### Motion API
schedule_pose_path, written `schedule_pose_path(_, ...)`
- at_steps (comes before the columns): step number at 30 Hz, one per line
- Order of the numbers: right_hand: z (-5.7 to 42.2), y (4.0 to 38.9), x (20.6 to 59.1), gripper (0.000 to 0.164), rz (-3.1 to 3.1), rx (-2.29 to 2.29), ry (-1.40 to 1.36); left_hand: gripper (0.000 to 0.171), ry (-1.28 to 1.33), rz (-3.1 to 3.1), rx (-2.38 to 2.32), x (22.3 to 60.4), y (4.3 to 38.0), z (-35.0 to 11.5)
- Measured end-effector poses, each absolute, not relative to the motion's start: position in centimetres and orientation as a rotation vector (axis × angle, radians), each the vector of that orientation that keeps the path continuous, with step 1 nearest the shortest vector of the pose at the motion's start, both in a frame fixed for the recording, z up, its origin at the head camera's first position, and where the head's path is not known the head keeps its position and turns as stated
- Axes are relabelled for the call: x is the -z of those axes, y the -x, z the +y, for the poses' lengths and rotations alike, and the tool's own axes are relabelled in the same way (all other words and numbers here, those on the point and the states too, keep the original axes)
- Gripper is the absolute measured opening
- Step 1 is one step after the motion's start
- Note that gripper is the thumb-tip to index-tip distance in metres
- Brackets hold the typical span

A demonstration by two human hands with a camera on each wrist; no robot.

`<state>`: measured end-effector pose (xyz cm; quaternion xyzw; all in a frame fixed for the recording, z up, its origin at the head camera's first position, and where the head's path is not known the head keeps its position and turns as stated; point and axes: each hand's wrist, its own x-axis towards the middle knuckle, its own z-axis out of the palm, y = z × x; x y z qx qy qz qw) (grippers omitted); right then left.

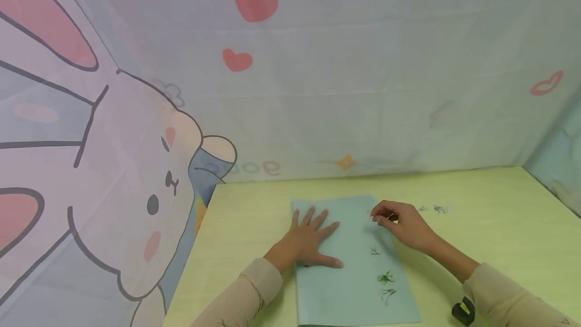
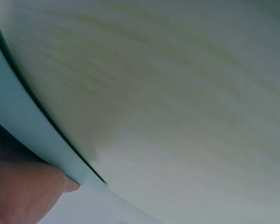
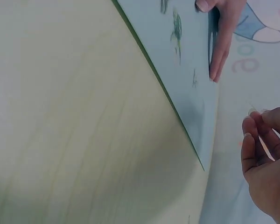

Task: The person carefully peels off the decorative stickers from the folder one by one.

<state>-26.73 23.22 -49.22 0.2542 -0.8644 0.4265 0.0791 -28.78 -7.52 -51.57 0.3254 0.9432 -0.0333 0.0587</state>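
A light-blue sheet (image 1: 345, 296) lies on the table, with several small plant pictures, among them a leafy green one (image 1: 385, 278), down its right side. My left hand (image 1: 308, 243) rests flat on the sheet's left half with its fingers spread. In the left wrist view only part of that hand (image 2: 25, 191) shows at the sheet's edge. Above the sheet's upper right edge, my right hand (image 1: 406, 223) pinches a small, thin, pale piece (image 3: 253, 109) between thumb and fingertips. What is on the piece is too small to make out.
To the right of the sheet, more small plant pictures (image 1: 440, 209) lie on the yellow-green table (image 1: 499, 236). A black and yellow object (image 1: 463, 311) sits by the right sleeve. Behind the table hangs a printed cloth (image 1: 363, 64) with hearts and a cartoon rabbit.
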Motion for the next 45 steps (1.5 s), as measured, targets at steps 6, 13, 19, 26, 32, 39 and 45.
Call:
schedule_pose_path(6,24.9,27.4,48.9,0.011,-2.542,-1.219,-0.728,0.106,-0.986,2.863,0.096,51.4,28.7,-7.5)
schedule_pose_path(13,26.9,28.0,48.5,0.013,-2.487,-1.126,-0.688,0.106,-0.979,2.858,0.098,51.5,28.7,-7.5)
schedule_pose_path(19,28.4,28.3,48.2,0.015,-2.457,-1.073,-0.643,0.106,-0.986,2.854,0.098,51.7,28.8,-7.5)
schedule_pose_path(26,30.6,28.7,48.1,0.013,-2.488,-0.987,-0.554,0.105,-0.974,2.849,0.075,51.7,28.6,-7.5)
schedule_pose_path(32,33.0,29.0,47.8,0.014,-2.512,-0.941,-0.468,0.106,-0.972,2.843,0.062,51.7,28.6,-7.4)
schedule_pose_path(39,35.5,29.0,47.8,0.02,-2.546,-0.972,-0.295,0.106,-0.971,2.843,0.069,51.5,28.6,-7.4)
schedule_pose_path(45,37.6,28.8,48.2,0.023,-2.534,-0.95,-0.214,0.106,-0.973,2.846,0.061,51.5,28.6,-7.4)
